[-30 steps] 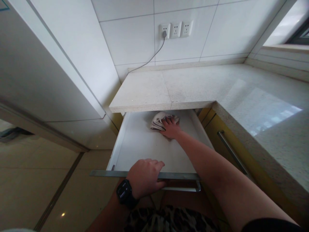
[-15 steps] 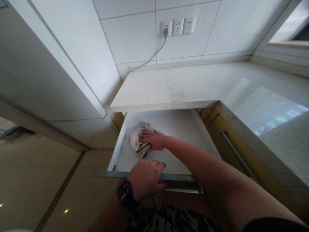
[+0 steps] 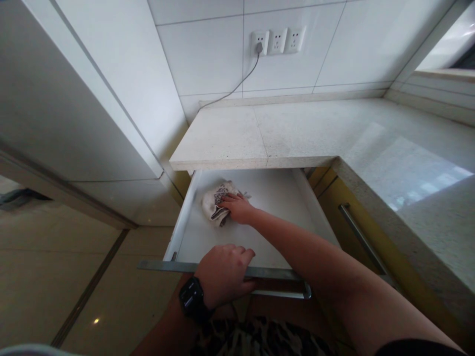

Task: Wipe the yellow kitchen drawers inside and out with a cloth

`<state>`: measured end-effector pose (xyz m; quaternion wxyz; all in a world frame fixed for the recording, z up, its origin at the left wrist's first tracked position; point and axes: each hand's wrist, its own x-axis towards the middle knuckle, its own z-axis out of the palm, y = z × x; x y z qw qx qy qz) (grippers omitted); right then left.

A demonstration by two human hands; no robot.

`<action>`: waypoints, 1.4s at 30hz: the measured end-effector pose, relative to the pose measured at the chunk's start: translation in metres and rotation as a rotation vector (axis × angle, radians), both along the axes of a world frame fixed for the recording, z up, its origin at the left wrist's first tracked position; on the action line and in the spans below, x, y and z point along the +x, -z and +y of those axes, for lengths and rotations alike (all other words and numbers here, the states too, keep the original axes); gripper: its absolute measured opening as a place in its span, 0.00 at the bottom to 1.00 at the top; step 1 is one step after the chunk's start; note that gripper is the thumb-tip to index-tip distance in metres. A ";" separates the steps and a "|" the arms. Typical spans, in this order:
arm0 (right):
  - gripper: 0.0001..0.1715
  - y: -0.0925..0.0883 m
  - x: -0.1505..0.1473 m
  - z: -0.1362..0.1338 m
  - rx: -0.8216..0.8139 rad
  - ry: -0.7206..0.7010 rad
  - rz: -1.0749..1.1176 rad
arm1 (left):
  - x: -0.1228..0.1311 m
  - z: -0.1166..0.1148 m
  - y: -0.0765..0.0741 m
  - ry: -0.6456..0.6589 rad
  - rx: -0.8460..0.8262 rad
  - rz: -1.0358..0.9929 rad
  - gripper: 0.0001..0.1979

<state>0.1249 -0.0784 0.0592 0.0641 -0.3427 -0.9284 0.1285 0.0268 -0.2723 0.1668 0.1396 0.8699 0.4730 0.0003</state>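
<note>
A pulled-out white drawer (image 3: pixel 274 237) lies in front of me under the countertop. Inside it, toward the back left, is a bunched cream cloth (image 3: pixel 211 201) with a dark pattern. My right hand (image 3: pixel 239 207) holds this cloth from above against the drawer floor, its fingers laid over the right side. At the drawer's front, my left hand (image 3: pixel 224 269) is closed over the grey top edge (image 3: pixel 274 273), fingers on the inner side and thumb in front. A dark watch (image 3: pixel 192 296) is on the left wrist. Below the edge shows a metal drawer handle (image 3: pixel 282 293).
The pale stone countertop (image 3: pixel 230 133) overhangs the drawer and turns toward me on the right. A yellow cabinet front with a metal handle (image 3: pixel 361 240) stands right of the drawer. White panels (image 3: pixel 111 128) rise at left. A grey cord (image 3: pixel 241 81) hangs from a wall socket.
My right hand and the cloth have slid slightly toward the back of the drawer. My left hand keeps its place on the front edge.
</note>
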 end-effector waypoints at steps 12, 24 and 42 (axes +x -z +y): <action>0.31 -0.006 -0.013 -0.012 -0.086 -0.445 0.031 | 0.000 0.001 -0.001 -0.005 -0.011 0.016 0.21; 0.34 -0.004 0.016 0.005 0.066 0.065 -0.098 | 0.001 0.000 -0.002 -0.006 -0.023 0.016 0.21; 0.35 -0.018 0.012 0.006 -0.045 -0.310 -0.071 | 0.001 0.000 -0.002 -0.005 -0.030 0.016 0.21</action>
